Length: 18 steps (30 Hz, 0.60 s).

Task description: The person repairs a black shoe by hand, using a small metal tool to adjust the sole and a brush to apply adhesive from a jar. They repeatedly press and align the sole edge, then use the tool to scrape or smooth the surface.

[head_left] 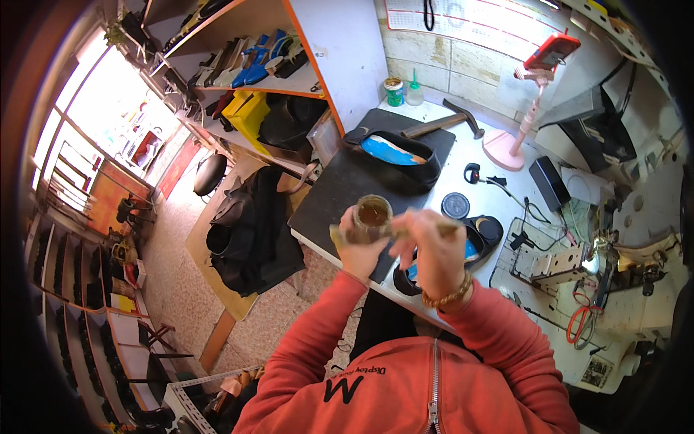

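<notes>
My left hand [360, 257] is closed around a small open jar [374, 210] of brown liquid, its mouth facing up. My right hand [436, 249], beaded bracelet at the wrist, grips a thin brush-like stick [369, 234] that crosses in front of the jar. Motion blurs its tip, so I cannot tell whether it touches the jar. Beyond the jar a black shoe [428, 176] with a blue insole lies on a dark mat [329, 192]. Its mate, another black shoe [489, 229], is partly hidden behind my right hand. A round black lid [455, 205] rests beside that shoe.
A hammer [437, 126], a green-and-white tin [394, 92] and a small bottle [414, 95] stand at the table's back. On the right are a pink phone stand [506, 150], cables and a machine [578, 260]. Shelves of shoes [253, 61] rise at the left.
</notes>
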Available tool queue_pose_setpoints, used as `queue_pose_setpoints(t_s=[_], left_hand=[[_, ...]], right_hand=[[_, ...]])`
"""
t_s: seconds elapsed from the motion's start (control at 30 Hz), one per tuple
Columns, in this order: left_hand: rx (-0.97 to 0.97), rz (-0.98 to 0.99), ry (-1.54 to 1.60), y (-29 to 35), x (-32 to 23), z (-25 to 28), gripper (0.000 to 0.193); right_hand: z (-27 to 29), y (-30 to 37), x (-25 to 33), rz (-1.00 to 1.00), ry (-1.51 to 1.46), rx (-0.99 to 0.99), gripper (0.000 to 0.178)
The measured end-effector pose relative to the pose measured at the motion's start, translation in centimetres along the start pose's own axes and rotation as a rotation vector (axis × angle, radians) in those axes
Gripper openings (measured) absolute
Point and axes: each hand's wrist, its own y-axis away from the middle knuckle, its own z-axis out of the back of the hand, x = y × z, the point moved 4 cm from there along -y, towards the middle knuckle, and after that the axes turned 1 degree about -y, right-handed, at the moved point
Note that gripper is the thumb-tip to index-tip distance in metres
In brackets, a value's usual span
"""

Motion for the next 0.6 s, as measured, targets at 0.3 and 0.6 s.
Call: queue_pose_setpoints(t_s=[0.3,0.6], left_hand=[[0.086,0.022,-0.281,-2.4,1.8,1.6,0.077],[0.047,0.017,-0.53,-2.4,-1.4,2.6,0.092]], right_hand=[[9.1,0.0,3.5,0.147,-0.437,-0.223,0.029],[14.4,5.9,-1.6,-0.051,-0.516,-0.382,0.028]])
